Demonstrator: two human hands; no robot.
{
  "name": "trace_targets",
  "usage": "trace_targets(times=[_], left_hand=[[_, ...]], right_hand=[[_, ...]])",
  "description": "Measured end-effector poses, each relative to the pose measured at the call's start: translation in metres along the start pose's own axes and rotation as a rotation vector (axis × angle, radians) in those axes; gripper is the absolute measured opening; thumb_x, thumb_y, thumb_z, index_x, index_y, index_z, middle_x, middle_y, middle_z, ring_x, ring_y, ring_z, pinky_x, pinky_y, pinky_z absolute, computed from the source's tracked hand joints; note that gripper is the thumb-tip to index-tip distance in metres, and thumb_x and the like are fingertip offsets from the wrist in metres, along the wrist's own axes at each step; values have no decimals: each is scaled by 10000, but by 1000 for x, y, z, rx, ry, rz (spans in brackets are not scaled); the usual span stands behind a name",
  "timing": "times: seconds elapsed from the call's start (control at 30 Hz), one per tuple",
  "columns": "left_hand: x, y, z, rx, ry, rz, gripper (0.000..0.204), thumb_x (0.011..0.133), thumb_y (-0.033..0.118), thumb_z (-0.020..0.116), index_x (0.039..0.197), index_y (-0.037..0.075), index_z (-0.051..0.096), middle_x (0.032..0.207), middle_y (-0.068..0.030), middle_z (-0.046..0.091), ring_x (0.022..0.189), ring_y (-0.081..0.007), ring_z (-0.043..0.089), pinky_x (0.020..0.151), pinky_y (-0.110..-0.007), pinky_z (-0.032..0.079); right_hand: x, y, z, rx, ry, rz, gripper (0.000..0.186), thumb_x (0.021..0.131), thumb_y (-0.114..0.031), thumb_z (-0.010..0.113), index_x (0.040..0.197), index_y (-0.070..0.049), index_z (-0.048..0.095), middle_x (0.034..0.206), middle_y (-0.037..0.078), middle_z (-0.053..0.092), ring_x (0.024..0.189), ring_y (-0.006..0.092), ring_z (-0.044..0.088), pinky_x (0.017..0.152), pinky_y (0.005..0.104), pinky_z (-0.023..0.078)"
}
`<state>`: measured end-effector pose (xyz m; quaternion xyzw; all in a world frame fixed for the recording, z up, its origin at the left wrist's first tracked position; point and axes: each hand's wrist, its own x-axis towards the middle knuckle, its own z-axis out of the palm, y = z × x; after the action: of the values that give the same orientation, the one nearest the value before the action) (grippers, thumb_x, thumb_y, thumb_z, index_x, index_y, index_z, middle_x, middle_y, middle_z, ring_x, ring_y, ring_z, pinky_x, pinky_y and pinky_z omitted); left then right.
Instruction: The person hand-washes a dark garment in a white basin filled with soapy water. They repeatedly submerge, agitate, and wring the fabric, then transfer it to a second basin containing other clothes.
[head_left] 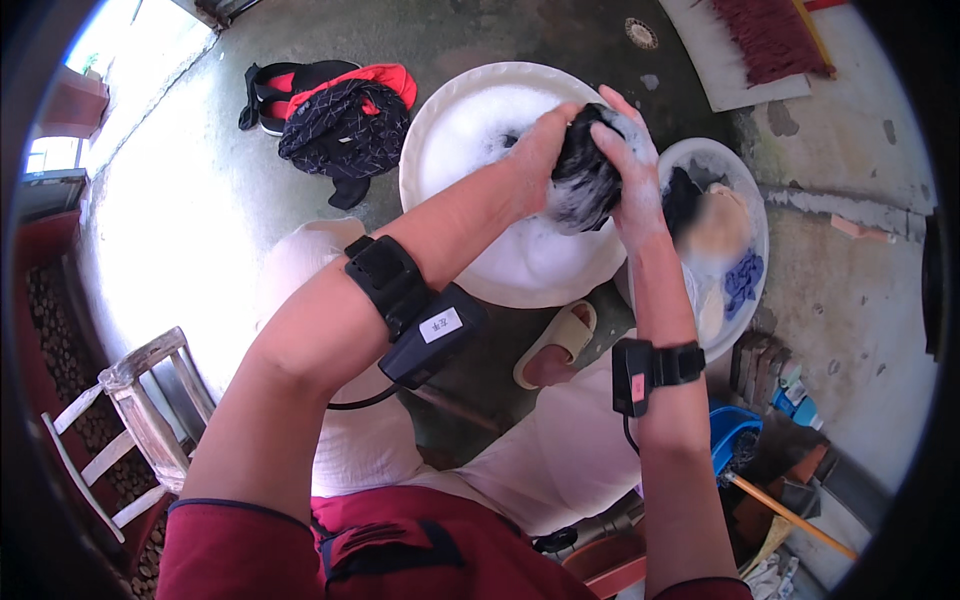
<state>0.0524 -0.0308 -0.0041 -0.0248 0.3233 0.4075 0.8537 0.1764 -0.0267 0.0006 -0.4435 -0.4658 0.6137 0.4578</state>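
Observation:
Between my two hands is a bunched-up wet black cloth (585,172), streaked with white suds. My left hand (542,160) presses on its left side, and my right hand (632,170) wraps round its right side, with foam on the fingers. Both hold it above the right part of a large cream basin (412,185). Thick white foam (465,130) fills the basin, and a small dark patch shows in the suds beside my left hand. The kind of garment cannot be made out.
A second pale tub (757,200) holds wet clothes at the right. Black and red clothing (345,130) lies beside a dark shoe (275,85) on the floor. A wooden chair (140,420) stands at lower left. A blue dustpan (735,430) and a wooden stick (795,515) are at lower right.

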Motion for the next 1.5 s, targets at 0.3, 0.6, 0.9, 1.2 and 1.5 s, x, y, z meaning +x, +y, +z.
trace_targets(times=[0.3,0.6,0.9,1.2,1.5], left_hand=[[3,-6,16,821,330,721,311,845,266,468,831,-10,610,902,-207,619,809,-358,590,743,-416,472],[-1,-12,22,1407,436,948,255,851,200,470,835,-20,598,904,-236,614,782,-441,569,718,-458,447],[-2,18,24,572,352,386,457,928,389,409,1182,16,475,1024,-190,609,930,-309,611,796,-405,499],[-9,44,7,331,199,267,443,850,260,634,1172,6,466,1038,-117,602,921,-218,611,770,-364,508],[-6,32,-9,618,557,307,824,664,-87,582,1400,52,240,1179,-146,526,1052,-280,550,834,-364,469]], right_hand=[[-2,-12,34,-55,459,-160,170,846,-184,598,902,-24,609,845,7,582,779,118,535,720,272,448],[5,-20,15,427,443,208,142,780,-163,594,848,-38,594,813,34,581,746,165,566,691,320,467],[10,-42,6,-206,229,124,415,677,-220,796,992,-15,622,915,40,640,850,116,575,794,239,421],[7,-71,-15,-349,192,140,404,658,-38,740,1025,28,584,934,114,644,805,186,617,794,290,466],[32,-10,-70,202,560,213,631,683,71,660,1226,25,342,1002,135,575,801,247,614,711,377,515]])
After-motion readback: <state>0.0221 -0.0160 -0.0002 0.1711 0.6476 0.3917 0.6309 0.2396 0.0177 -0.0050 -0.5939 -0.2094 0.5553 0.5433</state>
